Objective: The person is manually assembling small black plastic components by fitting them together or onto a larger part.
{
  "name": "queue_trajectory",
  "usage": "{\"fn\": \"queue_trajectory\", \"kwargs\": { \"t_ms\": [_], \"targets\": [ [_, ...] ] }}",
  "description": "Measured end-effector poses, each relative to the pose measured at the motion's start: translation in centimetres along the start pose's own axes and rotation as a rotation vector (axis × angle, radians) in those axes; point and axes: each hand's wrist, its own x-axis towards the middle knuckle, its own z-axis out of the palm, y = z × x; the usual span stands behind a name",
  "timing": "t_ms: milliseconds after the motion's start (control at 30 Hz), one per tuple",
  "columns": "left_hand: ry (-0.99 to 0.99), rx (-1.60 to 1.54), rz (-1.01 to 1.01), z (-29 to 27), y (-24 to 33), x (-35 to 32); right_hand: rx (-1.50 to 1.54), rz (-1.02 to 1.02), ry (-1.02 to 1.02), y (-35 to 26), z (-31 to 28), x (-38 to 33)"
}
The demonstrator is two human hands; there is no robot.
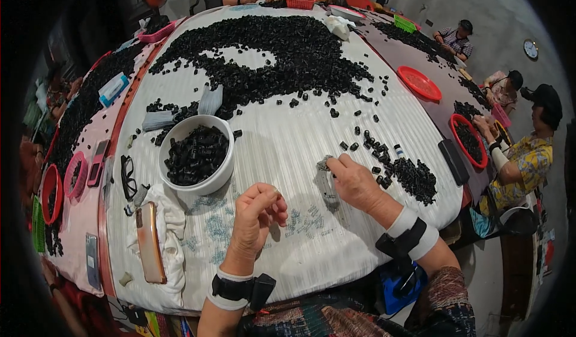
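My left hand is raised over the cloth-covered table, its fingers curled and thumb pressed to the index finger; whatever it may hold is too small to make out. To its right, my right hand is closed, with a small greyish clump at its fingertips whose kind I cannot tell. Small bluish wire-like bits, perhaps springs, are scattered on the cloth between and below my hands. A white bowl of black plastic pieces stands beyond my left hand. Right of my right hand is a pile of thin black pieces.
A broad heap of black pieces covers the table's far half. Eyeglasses, a phone and a white cloth lie at left. A black case and red tray are at right. Several people sit around the tables.
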Motion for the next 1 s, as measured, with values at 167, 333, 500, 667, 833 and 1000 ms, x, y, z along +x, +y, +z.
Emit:
{"fn": "queue_trajectory", "kwargs": {
  "t_ms": [167,333,500,667,833,1000],
  "targets": [
    [0.018,0.015,-0.036,0.2,-0.2,0.2,0.039,-0.001,-0.034,-0.2,0.3,0.9],
    [0.025,-0.007,-0.045,-0.3,-0.4,0.1,0.088,-0.059,-0.004,0.4,-1.0,4.4],
    [0.005,-0.047,-0.113,-0.1,-0.2,0.1,0.105,0.178,0.115,7.3,0.2,10.6],
    [0.016,-0.085,-0.163,-0.2,-0.1,-0.1,-0.087,0.327,0.184,11.5,1.3,15.5],
    [0.005,-0.154,-0.205,-0.5,-0.1,0.0,-0.117,0.59,-0.024,13.3,2.2,18.3],
    [-0.011,-0.19,-0.256,-0.8,-0.4,-0.1,-0.12,0.576,-0.016,13.0,4.3,19.3]
  ]
}}
